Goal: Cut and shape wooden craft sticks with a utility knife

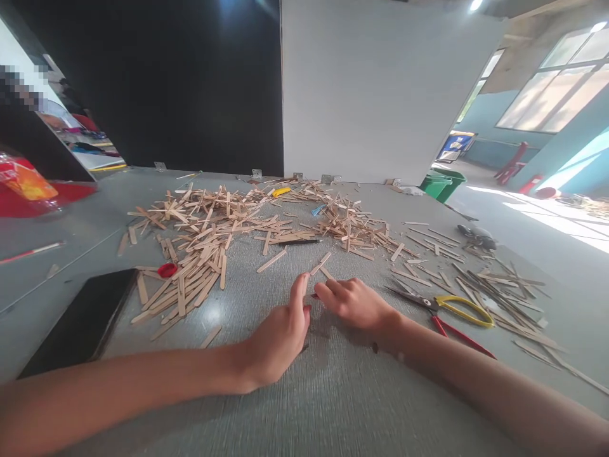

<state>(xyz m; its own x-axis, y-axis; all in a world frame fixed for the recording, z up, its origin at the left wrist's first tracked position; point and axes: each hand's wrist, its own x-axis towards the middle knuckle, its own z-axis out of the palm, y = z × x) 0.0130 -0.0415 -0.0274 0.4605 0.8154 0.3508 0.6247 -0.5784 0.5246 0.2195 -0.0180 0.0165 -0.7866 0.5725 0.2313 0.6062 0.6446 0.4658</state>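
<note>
My left hand is closed near the middle of the table, with its thumb up against a pale wooden craft stick. Close beside it, my right hand is curled with the fingertips pinched together; a small dark bit shows at them, too small to name. Just beyond the fingers lies another craft stick. Scissors with one yellow and one red handle rest open to the right of my right hand. A black pen lies past both hands.
Heaps of craft sticks spread across the left and back, with another pile at centre right. A dark phone-like slab lies at left, near a red ring. Thin strips lie at right. Upright black and grey panels close the back.
</note>
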